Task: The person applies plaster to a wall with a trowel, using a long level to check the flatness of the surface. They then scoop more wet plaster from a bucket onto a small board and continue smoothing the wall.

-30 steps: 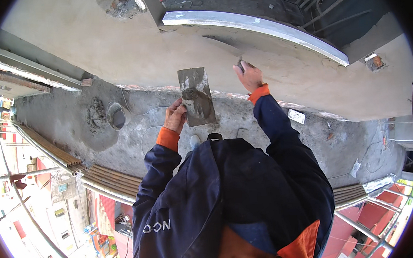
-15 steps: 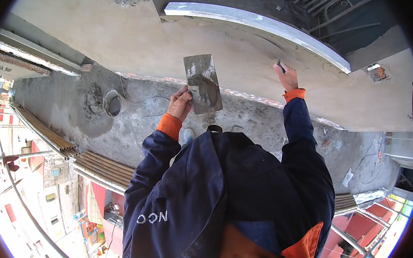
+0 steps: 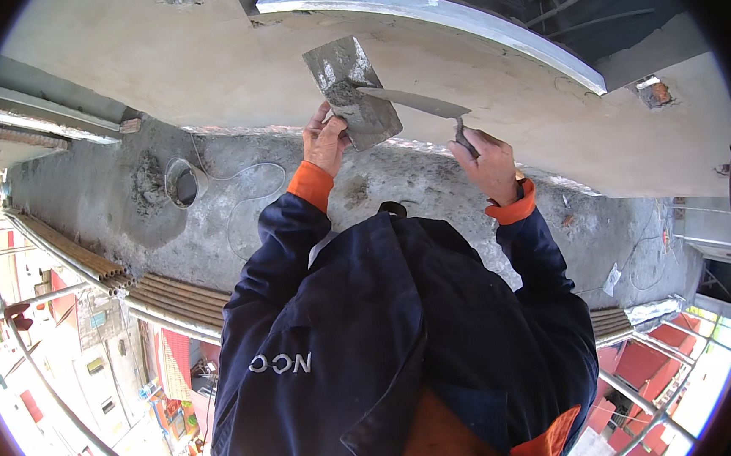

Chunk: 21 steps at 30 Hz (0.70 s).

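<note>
My left hand [image 3: 325, 139] is closed on a plasterer's hawk [image 3: 332, 58], a flat rectangular board held tilted in front of the wall. Wet grey mortar [image 3: 348, 102] lies on the board near my fingers. In my right hand [image 3: 488, 164] is a trowel [image 3: 425, 103], its fingers wrapped round the handle. The long thin blade reaches left, and its tip meets the mortar on the hawk. Beyond both tools stands the plastered wall [image 3: 545, 135], smooth and beige.
A long pale metal straightedge [image 3: 444, 23] runs along the wall's top edge. On the concrete floor to the left stands a bucket [image 3: 185, 183] beside spilled mortar [image 3: 148, 180]. A thin cable [image 3: 251, 170] loops nearby. Bundled poles [image 3: 176, 302] line the outer edge.
My right hand has come away from the wall, moving left and down, bringing the trowel blade onto the hawk. My left hand has raised the hawk and tilted it.
</note>
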Available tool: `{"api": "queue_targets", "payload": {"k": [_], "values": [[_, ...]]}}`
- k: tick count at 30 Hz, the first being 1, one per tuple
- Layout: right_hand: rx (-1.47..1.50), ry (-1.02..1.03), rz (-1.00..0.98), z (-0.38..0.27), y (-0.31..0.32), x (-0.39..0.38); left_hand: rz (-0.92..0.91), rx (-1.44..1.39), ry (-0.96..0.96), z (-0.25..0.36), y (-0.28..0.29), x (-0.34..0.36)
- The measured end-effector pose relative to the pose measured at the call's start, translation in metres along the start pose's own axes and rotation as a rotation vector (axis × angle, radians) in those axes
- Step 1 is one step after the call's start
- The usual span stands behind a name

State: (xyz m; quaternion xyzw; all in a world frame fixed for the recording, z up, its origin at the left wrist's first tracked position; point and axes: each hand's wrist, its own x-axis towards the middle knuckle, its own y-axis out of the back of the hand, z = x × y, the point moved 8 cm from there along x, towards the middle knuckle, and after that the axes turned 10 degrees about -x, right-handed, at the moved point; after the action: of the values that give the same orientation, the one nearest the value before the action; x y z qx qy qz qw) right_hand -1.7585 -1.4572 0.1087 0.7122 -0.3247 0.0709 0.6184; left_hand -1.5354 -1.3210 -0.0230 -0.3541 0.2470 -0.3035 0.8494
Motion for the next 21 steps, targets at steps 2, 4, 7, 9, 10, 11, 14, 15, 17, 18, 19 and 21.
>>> {"api": "queue_targets", "payload": {"k": [2, 4, 7, 9, 10, 11, 14, 15, 17, 18, 19, 21], "values": [[-0.120, 0.012, -0.045, -0.008, -0.006, 0.003, -0.019, 0.032, 0.012, -0.007, 0.000, 0.004], [-0.176, -0.058, -0.105, -0.004, -0.014, 0.007, -0.067, 0.094, 0.032, -0.007, -0.006, 0.007], [-0.285, -0.041, -0.054, 0.010, -0.025, 0.014, -0.173, 0.199, 0.069, -0.013, -0.001, 0.012], [-0.299, -0.033, -0.030, 0.024, -0.032, 0.025, -0.185, 0.182, 0.123, -0.020, 0.002, 0.011], [-0.300, -0.026, -0.018, 0.030, -0.036, 0.033, -0.187, 0.177, 0.147, -0.020, 0.002, 0.008], [-0.302, -0.042, -0.008, 0.037, -0.041, 0.043, -0.183, 0.158, 0.146, -0.024, 0.008, 0.010], [-0.287, -0.032, 0.060, 0.069, -0.062, 0.071, -0.184, 0.169, 0.183, -0.036, 0.026, 0.005], [-0.266, -0.043, 0.042, 0.082, -0.073, 0.080, -0.162, 0.163, 0.180, -0.036, 0.031, 0.002], [-0.231, -0.069, 0.007, 0.101, -0.088, 0.092, -0.130, 0.177, 0.172, -0.034, 0.040, -0.009], [-0.240, -0.083, -0.025, 0.106, -0.094, 0.094, -0.115, 0.184, 0.163, -0.030, 0.045, -0.012], [-0.249, -0.096, -0.061, 0.108, -0.099, 0.094, -0.098, 0.206, 0.168, -0.030, 0.057, -0.014], [-0.248, -0.121, -0.113, 0.112, -0.111, 0.094, -0.115, 0.194, 0.174, -0.027, 0.075, -0.018]]}}
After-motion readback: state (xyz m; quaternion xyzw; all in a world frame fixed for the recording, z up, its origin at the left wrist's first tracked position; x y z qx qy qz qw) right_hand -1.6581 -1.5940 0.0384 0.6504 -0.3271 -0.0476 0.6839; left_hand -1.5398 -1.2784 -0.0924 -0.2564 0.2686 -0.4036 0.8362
